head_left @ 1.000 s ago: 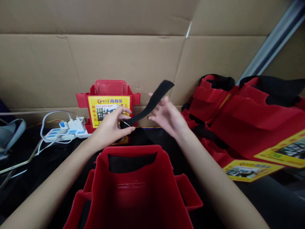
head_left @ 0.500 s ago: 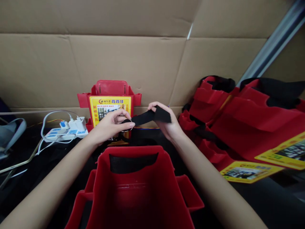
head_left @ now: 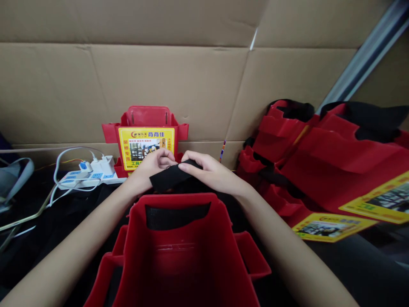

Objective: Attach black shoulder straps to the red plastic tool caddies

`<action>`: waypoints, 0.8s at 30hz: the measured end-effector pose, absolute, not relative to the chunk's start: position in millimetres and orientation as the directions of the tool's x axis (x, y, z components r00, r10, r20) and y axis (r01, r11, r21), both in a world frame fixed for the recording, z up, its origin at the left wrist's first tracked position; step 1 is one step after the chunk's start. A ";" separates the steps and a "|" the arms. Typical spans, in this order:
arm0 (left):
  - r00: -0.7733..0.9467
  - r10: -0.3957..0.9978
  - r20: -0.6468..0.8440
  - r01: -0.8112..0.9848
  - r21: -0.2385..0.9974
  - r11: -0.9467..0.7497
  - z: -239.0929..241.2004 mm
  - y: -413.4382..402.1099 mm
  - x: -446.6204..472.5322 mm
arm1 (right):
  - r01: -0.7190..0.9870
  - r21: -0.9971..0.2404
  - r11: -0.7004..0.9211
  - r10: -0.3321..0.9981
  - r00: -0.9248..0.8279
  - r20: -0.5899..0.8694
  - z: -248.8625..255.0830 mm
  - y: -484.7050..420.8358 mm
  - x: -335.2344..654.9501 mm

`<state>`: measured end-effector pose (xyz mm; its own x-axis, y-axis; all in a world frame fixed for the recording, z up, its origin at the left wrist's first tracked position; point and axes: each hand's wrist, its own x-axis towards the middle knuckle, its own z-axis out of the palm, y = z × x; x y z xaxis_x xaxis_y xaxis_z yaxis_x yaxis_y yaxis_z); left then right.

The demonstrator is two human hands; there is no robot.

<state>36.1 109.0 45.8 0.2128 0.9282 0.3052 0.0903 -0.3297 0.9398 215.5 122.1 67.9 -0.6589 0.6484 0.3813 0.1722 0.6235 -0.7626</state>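
Note:
A black webbing strap (head_left: 166,175) is stretched between my hands, above the far rim of a red plastic tool bucket (head_left: 179,198). My right hand (head_left: 209,171) pinches it between thumb and fingers. The strap's flat free end points left and covers part of my left hand (head_left: 156,164). My left fingers are curled closed at the strap, where a bit of thin metal ring shows; the rest of the ring is hidden. Another black band (head_left: 175,218) runs across the slot in the bucket's far wall. The bucket's open mouth faces me.
Behind my hands a labelled red tool bucket (head_left: 148,115) stands against the cardboard wall (head_left: 166,76). A white power strip (head_left: 86,179) with plugs and cables lies to the left. More red buckets (head_left: 345,170) with black straps are piled at right.
My right hand has moved left, close to my left hand. The strap's free end, at the right before, now lies folded over to the left across my left fingers.

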 end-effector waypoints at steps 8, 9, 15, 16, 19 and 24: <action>0.279 0.902 0.330 0.207 0.896 -0.392 51.0 100.9 40.7 | 0.089 -0.835 0.544 0.604 -0.732 0.316 73.1 130.4 226.3; 0.274 0.904 0.328 0.170 0.909 -0.381 48.7 101.8 42.6 | 0.107 -0.822 0.560 0.596 -0.741 0.310 73.3 130.3 226.5; 0.226 0.911 0.345 0.077 0.926 -0.369 44.4 104.0 45.3 | 0.295 -0.706 0.643 0.685 -0.634 0.359 64.8 125.6 212.5; 0.214 0.909 0.356 0.072 0.923 -0.379 45.2 103.6 44.8 | 0.315 -0.688 0.653 0.689 -0.625 0.368 63.6 124.7 210.5; 0.201 0.907 0.371 0.056 0.920 -0.388 46.8 102.6 44.1 | 0.356 -0.642 0.679 0.684 -0.624 0.377 61.3 124.7 209.2; 0.214 0.903 0.372 0.128 0.906 -0.403 44.9 102.7 44.0 | 0.462 -0.529 0.712 0.688 -0.611 0.392 58.4 130.5 212.3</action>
